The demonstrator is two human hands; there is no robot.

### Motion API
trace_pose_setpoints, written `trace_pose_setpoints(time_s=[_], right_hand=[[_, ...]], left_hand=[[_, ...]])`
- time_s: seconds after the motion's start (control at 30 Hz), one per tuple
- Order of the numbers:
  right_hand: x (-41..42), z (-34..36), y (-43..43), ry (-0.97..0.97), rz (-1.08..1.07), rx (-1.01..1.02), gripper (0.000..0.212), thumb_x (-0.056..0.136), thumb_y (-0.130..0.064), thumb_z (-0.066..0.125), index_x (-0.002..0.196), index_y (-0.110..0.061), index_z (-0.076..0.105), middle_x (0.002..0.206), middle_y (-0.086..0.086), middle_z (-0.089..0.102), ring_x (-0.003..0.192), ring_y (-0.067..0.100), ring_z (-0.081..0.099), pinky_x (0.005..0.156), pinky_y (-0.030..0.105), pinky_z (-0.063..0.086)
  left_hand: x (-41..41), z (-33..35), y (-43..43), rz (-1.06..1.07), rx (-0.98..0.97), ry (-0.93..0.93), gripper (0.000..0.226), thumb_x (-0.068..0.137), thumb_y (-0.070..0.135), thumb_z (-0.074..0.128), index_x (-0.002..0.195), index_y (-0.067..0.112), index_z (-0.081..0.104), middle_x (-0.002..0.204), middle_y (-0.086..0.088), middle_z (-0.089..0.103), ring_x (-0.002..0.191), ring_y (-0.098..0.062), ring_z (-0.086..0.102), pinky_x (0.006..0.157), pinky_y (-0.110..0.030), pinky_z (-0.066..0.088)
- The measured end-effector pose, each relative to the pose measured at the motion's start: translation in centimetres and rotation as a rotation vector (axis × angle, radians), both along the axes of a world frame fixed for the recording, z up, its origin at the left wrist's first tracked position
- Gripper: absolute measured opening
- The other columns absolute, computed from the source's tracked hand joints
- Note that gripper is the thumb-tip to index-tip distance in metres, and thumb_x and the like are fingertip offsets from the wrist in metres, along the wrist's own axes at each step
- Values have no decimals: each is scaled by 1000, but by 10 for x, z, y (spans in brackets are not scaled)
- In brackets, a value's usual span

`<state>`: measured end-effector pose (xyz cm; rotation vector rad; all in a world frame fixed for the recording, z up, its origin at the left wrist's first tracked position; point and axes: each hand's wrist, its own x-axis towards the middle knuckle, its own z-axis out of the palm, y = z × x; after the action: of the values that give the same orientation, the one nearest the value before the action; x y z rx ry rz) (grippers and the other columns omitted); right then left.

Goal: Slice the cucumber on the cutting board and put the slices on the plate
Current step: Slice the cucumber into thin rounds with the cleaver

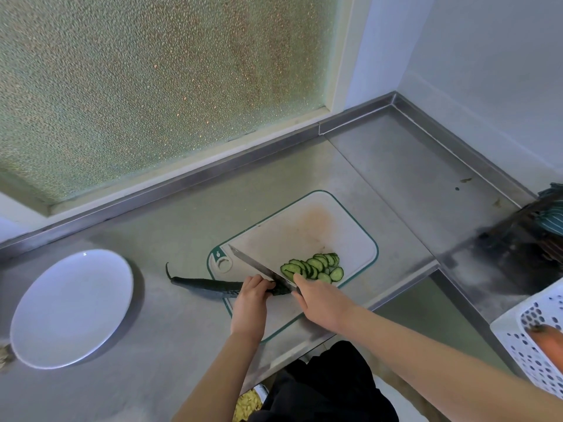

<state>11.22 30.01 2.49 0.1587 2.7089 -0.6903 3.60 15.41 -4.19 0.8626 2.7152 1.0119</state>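
Observation:
A dark green cucumber (207, 286) lies across the left edge of the white cutting board (304, 229), its stem end out on the steel counter. My left hand (251, 300) grips the cucumber near its cut end. My right hand (320, 303) holds the knife (256, 264), whose blade rests on the cucumber's cut end and points to the far left. A row of several slices (316, 266) lies on the board right of the blade. The white plate (71, 306) sits at the left with nothing on it.
A steel counter (396, 166) runs to a raised back rim under a frosted window. A white perforated basket (530, 339) with a carrot (548, 339) sits at the right edge. A dark rack with striped cloth (548, 220) is at the far right. The counter drops off in front.

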Motion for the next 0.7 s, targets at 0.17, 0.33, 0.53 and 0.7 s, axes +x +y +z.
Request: trace_pose_setpoints(time_s=[0.17,0.33,0.53,0.7], right_hand=[[-5,-2,2,-2,-8,-28,23,101,-22,33,113,-5,40,60,-5,33,62,23,39,50,33,24],[-7,-8,2,-19,-4,-47,24,101,-22,33,115,-3,40,60,-5,33,57,22,37,45,26,21],[-8,-15,4,-28,-5,-32,27,102,-23,32,119,-3,39,73,10,57,70,33,53,52,31,28],[-7,-19,8,-31,-28,-84,22,102,-25,33,109,-5,41,60,-4,37,50,14,35,45,28,22]], left_hand=[[0,-1,0,7,-14,-5,30,64,-16,68,84,7,68,78,-5,63,76,-10,41,67,-23,36],[0,0,0,-2,-9,-2,30,65,-15,67,84,8,68,79,-5,63,76,-10,40,67,-22,36],[-1,2,0,-8,-19,-6,29,66,-15,67,84,8,68,79,-5,63,76,-9,40,67,-21,35],[-3,2,0,-6,-45,-6,27,67,-13,67,84,8,68,80,-4,63,79,-9,42,68,-20,37]])
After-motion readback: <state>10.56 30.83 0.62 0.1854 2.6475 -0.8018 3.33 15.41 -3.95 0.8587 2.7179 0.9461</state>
